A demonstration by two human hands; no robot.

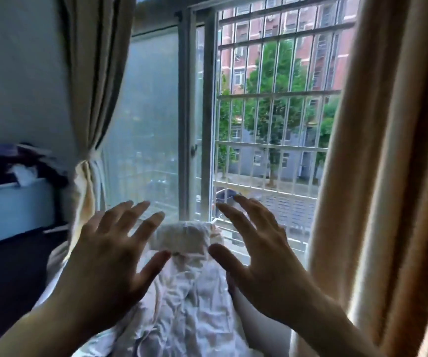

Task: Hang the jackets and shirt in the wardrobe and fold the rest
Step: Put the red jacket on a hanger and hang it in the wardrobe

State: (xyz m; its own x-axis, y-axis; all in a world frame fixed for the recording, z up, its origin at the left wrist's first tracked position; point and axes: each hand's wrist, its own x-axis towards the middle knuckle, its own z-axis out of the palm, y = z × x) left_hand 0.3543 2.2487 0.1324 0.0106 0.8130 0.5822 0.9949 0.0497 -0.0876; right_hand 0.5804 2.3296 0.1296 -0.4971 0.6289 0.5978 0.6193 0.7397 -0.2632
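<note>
Right up by the window (272,112), both hands were raised with the backs toward the camera. The left hand (109,251) had its fingers (140,215) spread and straight, holding nothing, and the right hand (261,251) was the same, fingers released and fanned out, nothing gripped. Between and below them sat a crumpled white garment (182,300), pretty wrinkly, lying in a heap on some surface I couldn't make out, with a folded whitish collar-like part (182,237) at the top near the sill. Couldn't tell if either hand was actually touching the fabric, they looked like they were held just above it.

Beige curtain (388,176) hung down the right side, and another curtain (91,86) on the left was tied back. Off to the far left was a pale blue box-like thing (12,210) with a pile of dark clothes (14,163) on top, kinda blurry. Outside the window bars were trees and a red brick building.
</note>
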